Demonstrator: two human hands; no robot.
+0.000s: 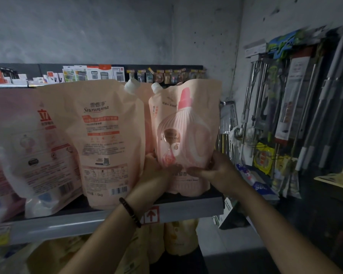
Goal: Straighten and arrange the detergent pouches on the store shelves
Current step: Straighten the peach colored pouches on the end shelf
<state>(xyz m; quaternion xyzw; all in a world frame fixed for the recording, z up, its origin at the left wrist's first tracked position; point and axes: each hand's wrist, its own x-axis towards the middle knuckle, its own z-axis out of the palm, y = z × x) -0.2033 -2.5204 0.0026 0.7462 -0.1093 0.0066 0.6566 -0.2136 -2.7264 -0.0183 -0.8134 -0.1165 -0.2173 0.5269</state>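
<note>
Shelf [83, 222], one, grey front edge. I see its right end just past the held pouch. Beyond that corner there is open aisle up to a wall rack of hanging poles [305, 105].

Detergent pouches, peach, three counted along the front edge: left pouch [48, 147]; middle pouch [107, 145], back label outward; right pouch [186, 131], front outward, at the shelf's right end. A narrow gap separates the middle and right pouches. Pink stock at the far left is too blurred to count.

Hands, two: left hand [156, 173] and right hand [218, 171] grip the right pouch's lower corners, fingers [151, 156] curled behind, thumbs across the front.

Spout caps [132, 86], white, two.

Bracelet [130, 211], one, on the left wrist.
</note>
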